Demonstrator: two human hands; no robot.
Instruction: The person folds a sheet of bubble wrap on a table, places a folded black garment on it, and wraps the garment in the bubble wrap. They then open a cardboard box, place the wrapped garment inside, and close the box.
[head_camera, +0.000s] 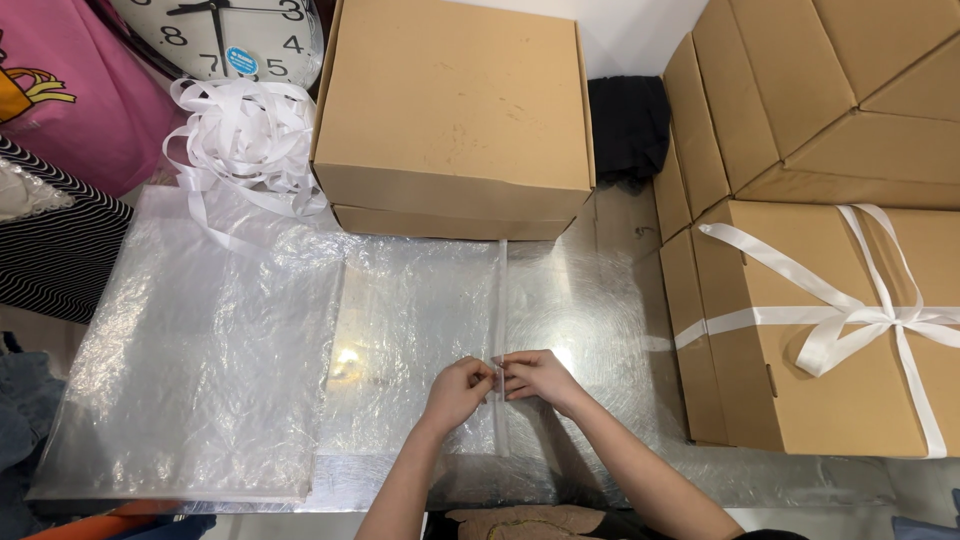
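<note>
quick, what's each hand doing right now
Left hand: pinched shut on the adhesive strip of the clear plastic bag.
Right hand: pinched shut on the same strip.

Plain tan on the cardboard box (455, 100) at centre. Left of it, glossy white ribbon (245, 135) in a heap, then pink cloth (75, 95) and black-and-white stripes (55, 240). Below it, clear crinkled plastic bags (210, 360). Right of it, tan boxes, one (810, 340) crossed by white ribbon; black cloth (628, 125) between.
</note>
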